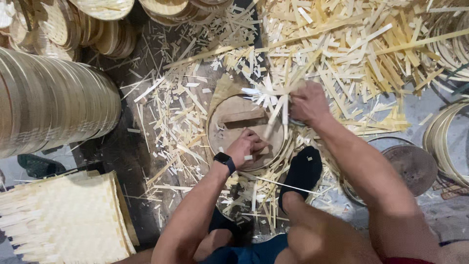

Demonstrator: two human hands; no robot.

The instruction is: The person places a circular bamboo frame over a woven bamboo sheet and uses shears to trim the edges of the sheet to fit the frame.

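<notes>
My left hand (245,145), with a black watch on the wrist, presses down on a round woven bamboo piece (229,117) lying on the floor, fingers curled on it. My right hand (308,103) grips the piece's far edge, where loose strip ends (273,95) stick out; whether it also holds a tool I cannot tell. A flat wooden block (243,116) lies on the round piece. My foot in a black sock (302,171) rests next to it.
Cut bamboo strips (351,54) cover the floor ahead. Stacked bamboo rings (49,105) stand at left, woven discs (97,29) behind them, and square woven mats (63,215) at lower left. A round metal lid (413,166) and more hoops (447,137) lie at right.
</notes>
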